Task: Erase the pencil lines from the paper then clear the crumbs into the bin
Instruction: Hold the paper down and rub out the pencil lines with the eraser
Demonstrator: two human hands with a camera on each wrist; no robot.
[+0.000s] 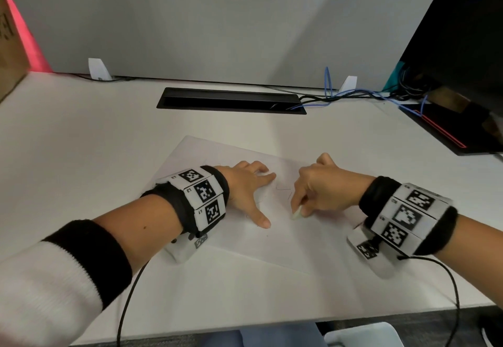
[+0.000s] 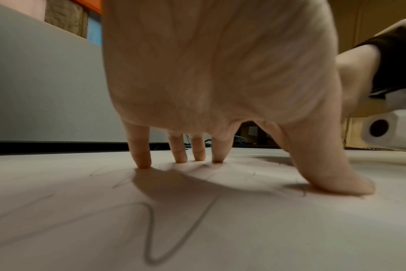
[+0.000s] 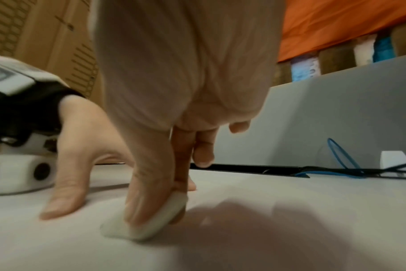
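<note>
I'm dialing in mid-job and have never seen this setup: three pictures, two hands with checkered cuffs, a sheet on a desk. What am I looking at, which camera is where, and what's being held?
No machine here: a person works with bare hands. The patterned cuffs are wrist bands that carry small cameras.

The wide picture comes from a camera on the person's head, looking down at a white desk. The other two come from the wrist cameras, looking low along each hand.

On the desk lies a sheet of paper with faint pencil lines on it. The left hand is spread, fingertips pressing the sheet to hold it. The right hand pinches a small white eraser against the paper.

Behind are a grey divider panel, a black cable slot and blue cables. No bin shows in any view.
</note>
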